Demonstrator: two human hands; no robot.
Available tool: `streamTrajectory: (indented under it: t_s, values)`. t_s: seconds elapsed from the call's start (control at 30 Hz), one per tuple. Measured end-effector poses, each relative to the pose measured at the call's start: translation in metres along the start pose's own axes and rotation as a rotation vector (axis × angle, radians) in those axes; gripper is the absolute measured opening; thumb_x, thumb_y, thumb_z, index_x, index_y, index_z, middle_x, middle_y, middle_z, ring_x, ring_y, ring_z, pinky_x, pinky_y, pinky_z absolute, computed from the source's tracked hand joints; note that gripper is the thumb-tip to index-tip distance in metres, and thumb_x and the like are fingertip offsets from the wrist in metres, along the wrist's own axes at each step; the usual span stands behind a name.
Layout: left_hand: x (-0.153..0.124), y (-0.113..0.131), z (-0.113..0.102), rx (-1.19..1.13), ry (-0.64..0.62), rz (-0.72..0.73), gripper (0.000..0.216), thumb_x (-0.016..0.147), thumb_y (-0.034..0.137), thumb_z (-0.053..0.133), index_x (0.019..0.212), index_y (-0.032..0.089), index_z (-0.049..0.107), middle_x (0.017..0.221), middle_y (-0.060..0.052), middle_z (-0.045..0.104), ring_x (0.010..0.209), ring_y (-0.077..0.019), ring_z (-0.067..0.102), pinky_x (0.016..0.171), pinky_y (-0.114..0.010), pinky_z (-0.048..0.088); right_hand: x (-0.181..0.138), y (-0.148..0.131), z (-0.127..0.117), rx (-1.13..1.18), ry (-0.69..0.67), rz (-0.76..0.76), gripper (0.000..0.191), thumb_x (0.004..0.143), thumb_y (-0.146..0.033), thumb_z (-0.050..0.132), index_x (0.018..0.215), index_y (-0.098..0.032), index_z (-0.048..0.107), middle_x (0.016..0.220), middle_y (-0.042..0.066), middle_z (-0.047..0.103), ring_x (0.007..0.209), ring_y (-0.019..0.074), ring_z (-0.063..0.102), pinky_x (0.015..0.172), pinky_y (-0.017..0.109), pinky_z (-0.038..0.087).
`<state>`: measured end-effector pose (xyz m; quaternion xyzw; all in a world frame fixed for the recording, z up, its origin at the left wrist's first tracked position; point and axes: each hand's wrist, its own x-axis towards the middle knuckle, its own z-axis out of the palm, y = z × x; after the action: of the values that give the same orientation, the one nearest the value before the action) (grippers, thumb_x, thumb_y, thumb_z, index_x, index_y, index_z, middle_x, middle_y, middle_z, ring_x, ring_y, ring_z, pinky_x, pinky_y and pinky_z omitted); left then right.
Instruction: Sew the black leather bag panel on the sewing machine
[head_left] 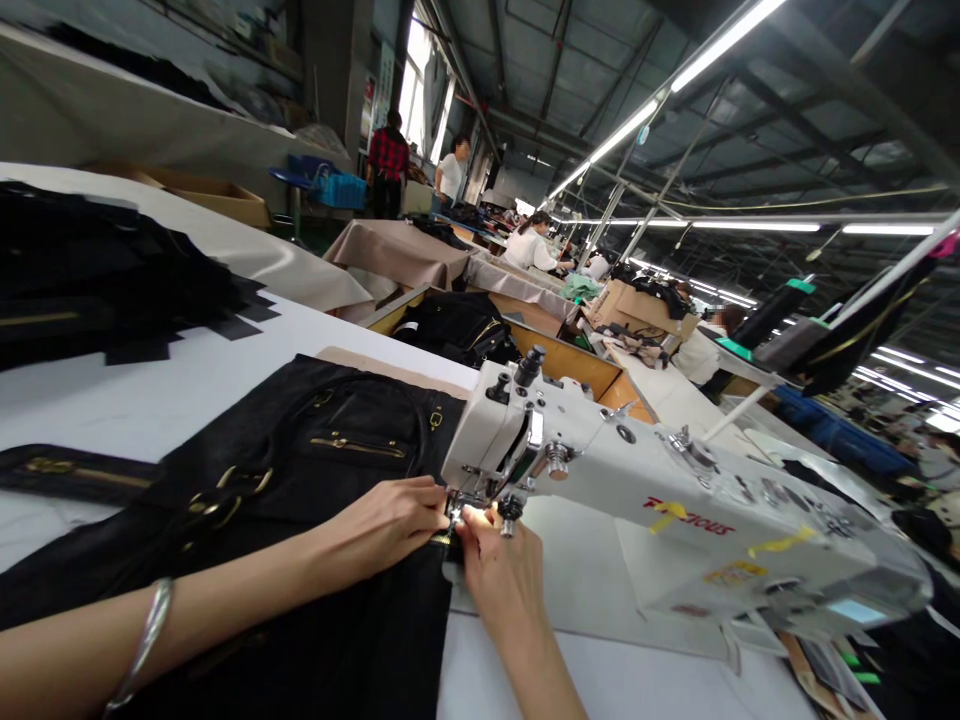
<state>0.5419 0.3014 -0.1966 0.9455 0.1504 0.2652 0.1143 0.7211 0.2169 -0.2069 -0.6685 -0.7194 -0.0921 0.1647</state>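
Observation:
A black garment [300, 470] with gold zippers and buckles lies spread on the white table, its edge under the needle of a white sewing machine [675, 510]. My left hand [386, 520], with a silver bangle on its wrist, rests on the fabric and pinches its edge just left of the presser foot [456, 508]. On the other side of the lit needle area, my right hand [499, 570] presses the same edge with its fingertips. Both hands touch the fabric close to the needle.
A pile of black pieces [97, 280] lies on the white table [187, 390] at the left. A black strap [67, 472] with gold trim lies nearer. Other workers sit at machines and stand further back. A wooden bin [555, 350] holds more black goods.

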Motion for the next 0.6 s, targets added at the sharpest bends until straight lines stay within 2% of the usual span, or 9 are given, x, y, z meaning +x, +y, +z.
streamTrajectory:
  t_s: [0.17,0.27,0.37,0.47,0.6]
  values:
    - [-0.001,-0.009,0.004,0.028,0.003,0.061,0.031,0.099,0.011,0.042,0.075,0.019,0.059,0.08,-0.002,0.06,0.073,-0.0161,0.056,0.063,-0.028,0.034,-0.009,-0.003,-0.017,0.094,-0.009,0.06,0.023,0.091,-0.025,0.067,0.114,-0.026,0.07,0.106,0.005,0.07,0.095,0.0263,0.068,0.076,0.036,0.056]
    - [-0.002,-0.011,0.005,0.031,0.021,0.043,0.03,0.098,0.012,0.044,0.073,0.018,0.059,0.078,-0.002,0.059,0.073,-0.016,0.056,0.064,-0.027,0.035,-0.03,-0.005,-0.022,0.277,-0.04,0.075,0.047,0.081,-0.031,0.078,0.126,-0.03,0.065,0.121,0.007,0.066,0.103,0.0282,0.067,0.084,0.042,0.059]
    - [-0.001,-0.007,0.004,0.013,0.016,-0.01,0.029,0.093,0.007,0.048,0.067,0.017,0.058,0.077,-0.002,0.06,0.073,-0.0156,0.058,0.064,-0.026,0.036,-0.051,-0.005,-0.014,0.39,-0.052,-0.047,0.068,0.075,-0.034,0.082,0.137,-0.034,0.057,0.14,0.006,0.059,0.116,0.0296,0.065,0.092,0.043,0.059]
    - [0.0,-0.003,0.002,-0.029,0.037,-0.044,0.029,0.09,0.005,0.052,0.063,0.016,0.056,0.073,-0.001,0.06,0.073,-0.0152,0.058,0.064,-0.025,0.036,-0.062,-0.004,0.0,0.394,-0.015,-0.116,0.068,0.073,-0.033,0.082,0.137,-0.033,0.058,0.144,0.004,0.057,0.12,0.0305,0.064,0.094,0.042,0.059]
    - [0.001,-0.003,0.002,-0.07,0.055,-0.061,0.028,0.088,0.003,0.055,0.063,0.016,0.055,0.072,-0.001,0.059,0.072,-0.0145,0.058,0.063,-0.025,0.036,-0.06,-0.006,0.011,0.397,0.042,-0.09,0.066,0.067,-0.029,0.083,0.13,-0.035,0.064,0.141,0.001,0.06,0.117,0.03,0.066,0.094,0.041,0.06]
